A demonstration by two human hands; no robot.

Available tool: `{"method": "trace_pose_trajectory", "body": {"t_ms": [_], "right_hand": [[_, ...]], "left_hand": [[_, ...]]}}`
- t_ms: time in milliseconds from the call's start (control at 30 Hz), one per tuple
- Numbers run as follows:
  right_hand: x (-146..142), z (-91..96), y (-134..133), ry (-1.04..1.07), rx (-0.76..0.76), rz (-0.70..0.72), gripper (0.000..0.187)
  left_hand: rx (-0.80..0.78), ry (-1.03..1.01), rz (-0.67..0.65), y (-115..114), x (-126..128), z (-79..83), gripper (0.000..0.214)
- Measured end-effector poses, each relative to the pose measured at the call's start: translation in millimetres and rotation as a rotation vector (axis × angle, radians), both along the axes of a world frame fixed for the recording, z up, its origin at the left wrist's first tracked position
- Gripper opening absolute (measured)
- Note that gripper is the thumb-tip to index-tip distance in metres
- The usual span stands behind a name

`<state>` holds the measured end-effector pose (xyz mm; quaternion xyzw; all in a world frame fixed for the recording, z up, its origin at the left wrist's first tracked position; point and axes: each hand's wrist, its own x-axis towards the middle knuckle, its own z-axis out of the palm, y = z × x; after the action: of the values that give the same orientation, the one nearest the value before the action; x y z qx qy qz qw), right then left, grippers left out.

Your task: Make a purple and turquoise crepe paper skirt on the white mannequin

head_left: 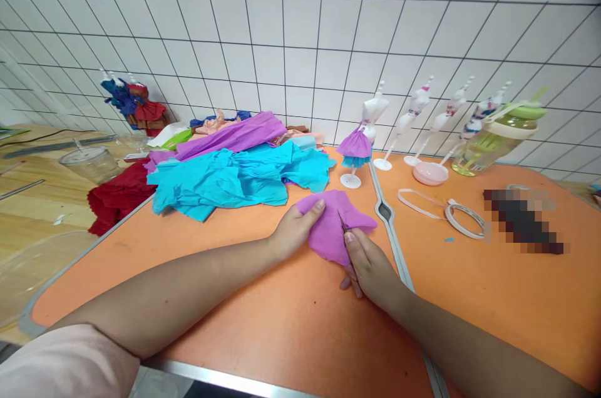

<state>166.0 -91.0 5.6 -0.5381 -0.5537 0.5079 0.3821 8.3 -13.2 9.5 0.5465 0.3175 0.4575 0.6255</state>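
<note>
Dark object (523, 221) at right: pixelated, identity not determinable. Thin tool (342, 223): lower part covered by the right hand (370, 266); type unconfirmed. Left hand (297, 227): most fingers concealed beneath the purple sheet (328, 238). Pink sleeve (70, 363): cut off by the left and bottom edges. Right forearm (474, 334): cut off at lower right.

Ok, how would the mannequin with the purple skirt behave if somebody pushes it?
The mannequin would probably tip, as its body stands high above a small round base. Its skirt looks soft and gathered, so it may crumple easily.
</note>
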Motion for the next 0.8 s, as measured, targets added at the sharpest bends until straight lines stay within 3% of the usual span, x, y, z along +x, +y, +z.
{"method": "trace_pose_trajectory", "body": {"t_ms": [367,533,800], "right_hand": [[2.7,0.2,-3.9,0.134,-0.021,0.112,0.042],[2.6,1.3,-3.2,0.139,-0.023,0.094,0.042],[3.4,7.4,-4.0,0.041,-0.029,0.015,0.043]], "left_hand": [[-0.119,0.024,-0.029,-1.6,-0.7,-0.9,0.046],[-0.184,-0.061,-0.12,-3.5,-0.1,0.7,0.04],[-0.105,-0.025,-0.172,-4.0,-2.0,-0.3,0.034]]}}
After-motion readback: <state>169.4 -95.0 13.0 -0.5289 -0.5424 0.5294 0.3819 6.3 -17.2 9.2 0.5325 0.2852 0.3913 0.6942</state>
